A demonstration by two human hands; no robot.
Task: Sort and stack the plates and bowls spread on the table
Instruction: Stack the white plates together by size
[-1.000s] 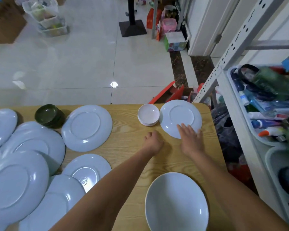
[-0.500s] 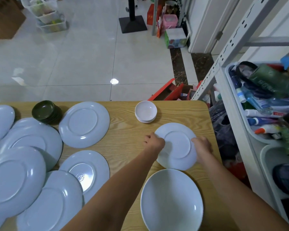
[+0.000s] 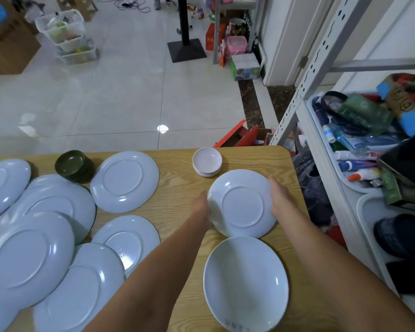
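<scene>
A small white plate point(image 3: 242, 203), bottom side up, is held by both hands above the wooden table point(image 3: 177, 188). My left hand point(image 3: 201, 206) grips its left rim and my right hand point(image 3: 279, 196) grips its right rim. Just below it an upright white plate point(image 3: 246, 282) lies near the table's front edge. A stack of small white bowls point(image 3: 207, 161) sits at the far edge. A stack of dark green bowls point(image 3: 73, 165) stands far left of it. Several pale blue plates lie face down and overlapping on the left, one point(image 3: 124, 180) on its own.
The table's right edge borders a white metal shelf point(image 3: 321, 51) holding bins point(image 3: 340, 180) full of bottles and clutter. Beyond the far edge lies tiled floor with a red box point(image 3: 237, 136), a black stand base point(image 3: 186, 52) and plastic crates point(image 3: 68, 37).
The small white plate was slid from the far right corner toward me, then taken by both hands at its rims and lifted; it now appears larger and tilted above the table.
</scene>
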